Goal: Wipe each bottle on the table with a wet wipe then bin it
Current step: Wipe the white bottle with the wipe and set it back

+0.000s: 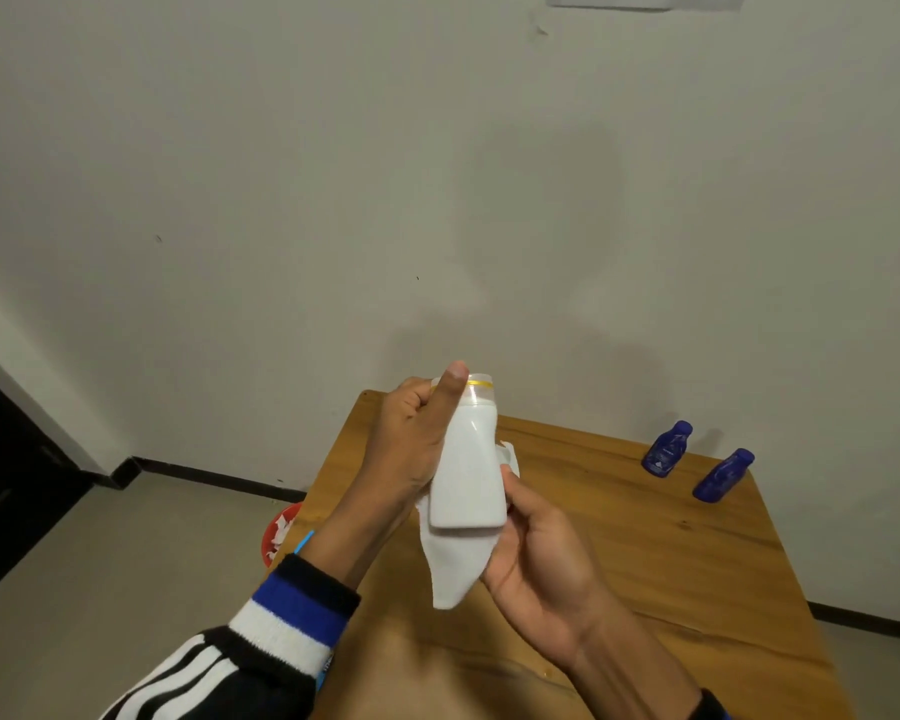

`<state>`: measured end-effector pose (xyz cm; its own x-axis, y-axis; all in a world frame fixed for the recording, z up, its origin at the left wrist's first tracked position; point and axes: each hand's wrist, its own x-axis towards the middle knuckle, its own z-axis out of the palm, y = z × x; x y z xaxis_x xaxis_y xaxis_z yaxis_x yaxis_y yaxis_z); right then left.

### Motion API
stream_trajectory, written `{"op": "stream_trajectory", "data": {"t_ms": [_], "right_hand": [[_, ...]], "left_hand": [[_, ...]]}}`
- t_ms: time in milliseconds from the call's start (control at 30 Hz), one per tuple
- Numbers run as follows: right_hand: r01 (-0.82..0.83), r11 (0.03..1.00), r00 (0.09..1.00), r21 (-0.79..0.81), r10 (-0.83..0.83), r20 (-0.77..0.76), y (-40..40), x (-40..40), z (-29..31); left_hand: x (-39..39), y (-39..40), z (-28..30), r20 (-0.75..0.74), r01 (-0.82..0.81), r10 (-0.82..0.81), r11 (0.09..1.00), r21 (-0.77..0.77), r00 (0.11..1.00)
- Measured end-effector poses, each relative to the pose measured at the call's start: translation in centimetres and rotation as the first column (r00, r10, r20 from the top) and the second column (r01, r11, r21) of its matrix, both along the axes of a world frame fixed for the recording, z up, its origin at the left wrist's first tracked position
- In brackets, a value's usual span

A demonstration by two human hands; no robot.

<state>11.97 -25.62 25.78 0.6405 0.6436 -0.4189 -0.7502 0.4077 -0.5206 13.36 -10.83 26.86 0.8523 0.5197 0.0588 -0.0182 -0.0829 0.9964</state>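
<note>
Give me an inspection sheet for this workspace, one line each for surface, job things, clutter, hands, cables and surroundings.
Surface: wooden table, bare wood showing, set against the wall.
Job things: white bottle held up above the table with a wet wipe wrapped behind its lower part; two blue bottles standing near the far right corner, apart from each other.
Clutter: nothing seen.
Hands: left hand grips the white bottle near its neck, thumb along the front; right hand holds the wipe against the bottle.
Cables: nothing seen.
Surroundings: red bin on the floor left of the table, holding white scraps; plain wall behind; dark doorway at far left.
</note>
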Motion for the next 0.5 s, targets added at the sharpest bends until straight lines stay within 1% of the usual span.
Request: {"op": "stream_trajectory", "data": {"t_ms": [100,200,333,433,500], "right_hand": [[-0.023,0.997,1.0,-0.067,0.022,-0.005,-0.6,-0.1,-0.2],[-0.023,0.996,0.998,-0.088,0.018,-0.061,-1.4,0.1,-0.3],[0.001,1.0,0.987,-0.028,-0.006,-0.16,-3.0,0.8,-0.1],[0.059,0.998,0.984,-0.01,-0.06,-0.169,-4.3,1.5,-0.1],[0.098,0.995,0.98,-0.015,-0.099,-0.172,-4.8,2.0,-0.2]], "left_hand": [[0.0,0.5,-0.9,-0.015,-0.025,0.026,0.999,0.031,1.0],[0.0,1.2,-1.5,-0.013,-0.08,0.081,0.995,0.063,0.997],[0.2,3.3,-1.7,-0.001,-0.129,0.129,0.99,0.053,0.992],[0.4,5.9,-2.2,-0.001,-0.157,0.157,0.987,0.014,0.988],[1.0,7.9,-2.9,-0.014,-0.159,0.159,0.986,0.042,0.987]]}}
